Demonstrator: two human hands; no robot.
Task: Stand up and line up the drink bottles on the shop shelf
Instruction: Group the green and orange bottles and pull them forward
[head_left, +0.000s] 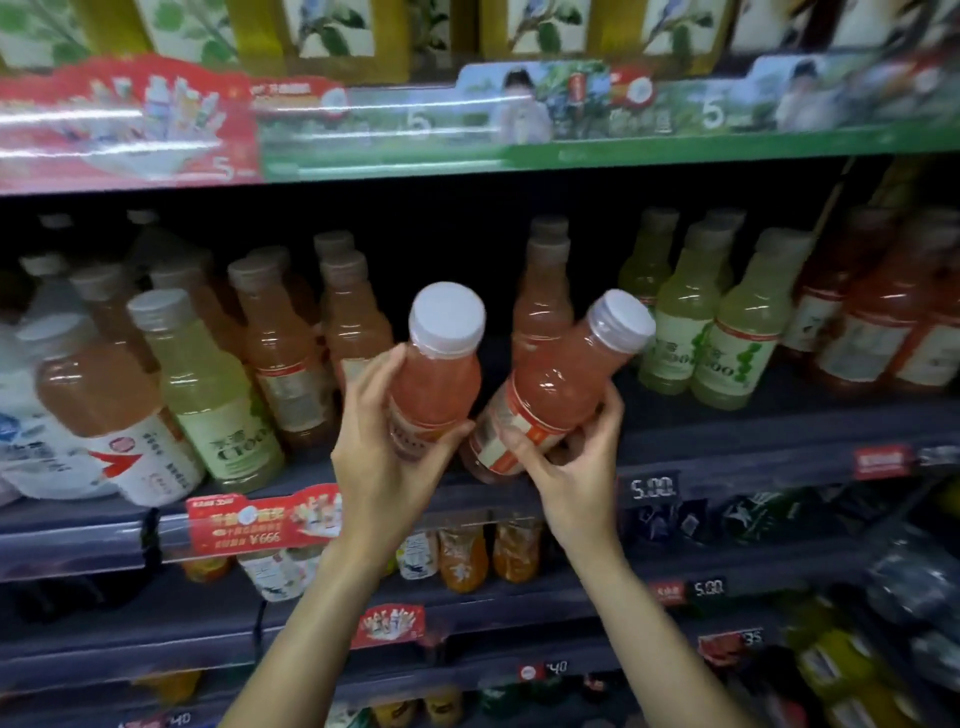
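Two pink drink bottles with white caps are held at the front of the middle shelf (727, 457). My left hand (384, 457) grips the left pink bottle (436, 379), which stands nearly upright. My right hand (576, 467) grips the right pink bottle (550, 395), which leans to the right with its cap up. The two bottles almost touch at their bases. Behind them stands a row of pink bottles (543, 296); the gap between the rows is dark.
Pale green bottles (727, 343) stand to the right, orange-red ones (883, 322) farther right. At left are a green bottle (208, 395), brown-pink bottles (280, 353) and white-labelled ones (104, 415). Price tags (652, 488) line the shelf edge. More drinks fill the shelves below.
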